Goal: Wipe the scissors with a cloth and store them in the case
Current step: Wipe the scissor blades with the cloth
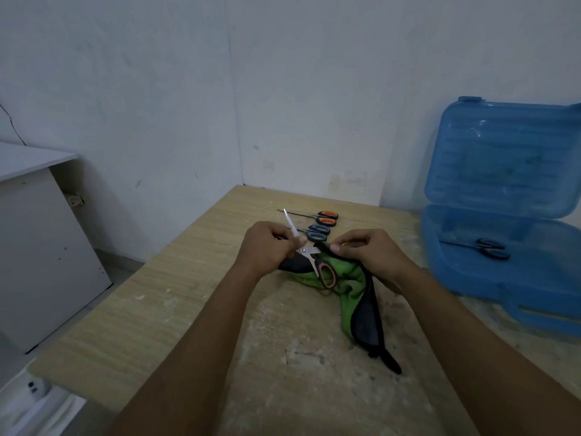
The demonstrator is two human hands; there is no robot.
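Observation:
My left hand (267,247) grips a pair of pink-handled scissors (327,275) spread open, one blade pointing up and away, a handle loop lying over the cloth. My right hand (367,250) pinches the green and black cloth (352,291) around the other blade near the pivot. The cloth trails toward me on the table. Behind my hands lie blue-handled scissors (317,233) and orange-handled scissors (327,217). The blue plastic case (503,278) stands open at the right, with one pair of dark scissors (484,247) in its lower half.
The wooden table (157,309) is scuffed with white marks and ends at the left in a drop to the floor. A grey cabinet (41,247) stands at the left. The wall is close behind the table.

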